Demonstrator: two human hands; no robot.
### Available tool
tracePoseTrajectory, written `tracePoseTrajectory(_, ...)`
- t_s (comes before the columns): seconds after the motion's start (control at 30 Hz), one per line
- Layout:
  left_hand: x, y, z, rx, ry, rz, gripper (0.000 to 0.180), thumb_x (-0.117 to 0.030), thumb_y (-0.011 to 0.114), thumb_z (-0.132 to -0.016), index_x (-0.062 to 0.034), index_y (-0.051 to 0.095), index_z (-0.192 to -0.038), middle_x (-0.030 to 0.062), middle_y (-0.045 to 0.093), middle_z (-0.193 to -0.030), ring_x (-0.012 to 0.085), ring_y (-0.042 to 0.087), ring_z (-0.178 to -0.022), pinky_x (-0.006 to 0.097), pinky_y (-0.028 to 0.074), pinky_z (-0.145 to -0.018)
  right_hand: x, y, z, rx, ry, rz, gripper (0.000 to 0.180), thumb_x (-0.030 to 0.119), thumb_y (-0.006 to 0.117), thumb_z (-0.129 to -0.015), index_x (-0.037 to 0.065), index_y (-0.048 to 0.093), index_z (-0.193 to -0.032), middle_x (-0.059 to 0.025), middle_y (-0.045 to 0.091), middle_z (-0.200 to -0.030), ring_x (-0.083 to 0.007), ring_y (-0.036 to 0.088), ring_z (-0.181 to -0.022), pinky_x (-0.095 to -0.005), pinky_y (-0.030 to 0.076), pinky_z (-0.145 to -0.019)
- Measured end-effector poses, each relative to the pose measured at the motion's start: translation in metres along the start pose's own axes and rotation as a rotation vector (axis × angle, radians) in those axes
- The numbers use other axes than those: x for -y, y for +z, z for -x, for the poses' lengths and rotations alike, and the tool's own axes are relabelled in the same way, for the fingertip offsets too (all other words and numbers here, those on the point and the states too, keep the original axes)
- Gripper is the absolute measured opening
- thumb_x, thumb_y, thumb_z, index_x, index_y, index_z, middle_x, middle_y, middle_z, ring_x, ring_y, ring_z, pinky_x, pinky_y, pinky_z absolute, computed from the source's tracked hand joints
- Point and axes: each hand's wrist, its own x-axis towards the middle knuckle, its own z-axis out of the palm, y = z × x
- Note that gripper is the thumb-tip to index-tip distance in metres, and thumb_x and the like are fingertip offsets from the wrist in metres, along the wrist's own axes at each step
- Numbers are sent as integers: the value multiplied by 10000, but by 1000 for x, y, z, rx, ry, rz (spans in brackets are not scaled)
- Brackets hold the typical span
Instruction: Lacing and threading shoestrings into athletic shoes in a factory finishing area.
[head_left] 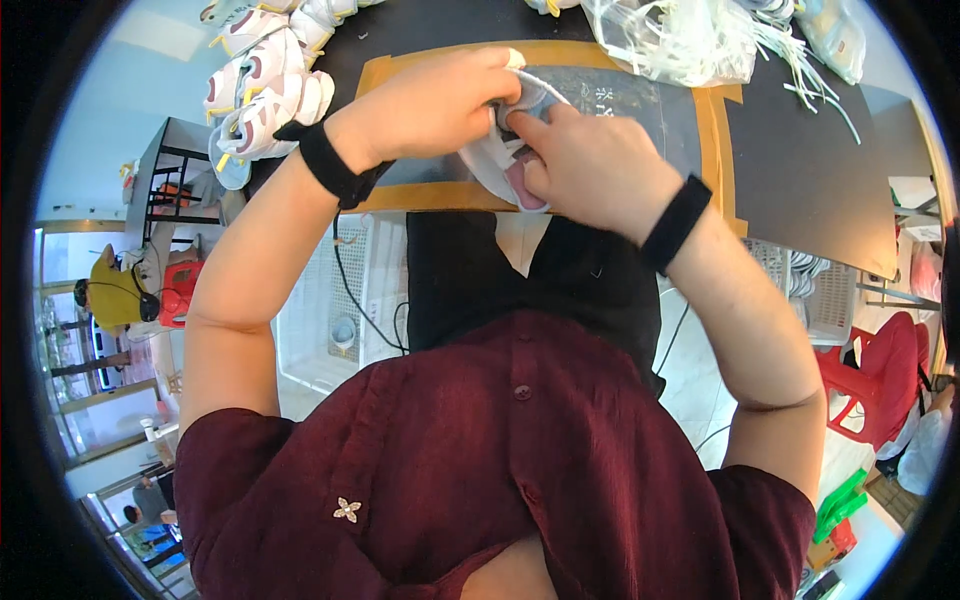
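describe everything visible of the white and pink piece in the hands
The piece looks like soft fabric, mostly white, with a pink patch near its lower end. It slants over the tape-edged sheet; contact is unclear. The left hand holds its upper left side; the right hand has fingers on its right side. Both hands hide part of it.

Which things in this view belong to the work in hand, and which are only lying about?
In the work:
pale shoe piece, with the left hand and right hand on it
taped sheet beneath
probably the stacked pale shoes at left

Seemingly just lying about:
bag of white strips
white crate below
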Motion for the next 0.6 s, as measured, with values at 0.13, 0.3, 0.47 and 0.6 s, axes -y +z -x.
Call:
tracePoseTrajectory(0.13,-7,11,16,-221,-75,94,312,39,521,-817,-24,593,-1114,186,545,-1250,369,557,-1133,384,461,-952,9,3,20,-219,29,9,339,242,580,-877,115,588,-1192,-148,616,-1012,-332,675,-748,-433,559,-656)
tracePoseTrajectory(0.3,-8,25,6,-391,-39,109,277,40,569,-819,-63,589,-1076,173,543,-1267,379,587,-1056,384,496,-877,5,2,30,-437,-162,140,124,141,638,-807,85,564,-890,-70,546,-875,-241,644,-601,-343,536,-531)
tracePoseTrajectory(0.47,-15,35,3,-521,-54,-33,97,-114,649,-850,-26,627,-881,174,564,-1244,350,571,-1109,393,494,-895,4,12,35,-395,-146,193,115,129,637,-792,96,560,-872,-50,535,-867,-197,640,-587,-333,529,-522)
tracePoseTrajectory(0.6,-11,35,-6,-518,-87,-116,233,-205,694,-838,-10,630,-726,183,592,-1191,347,553,-1142,407,482,-910,10,19,30,-410,-119,252,118,122,639,-786,103,556,-867,-52,533,-883,-177,639,-580,-332,530,-519)
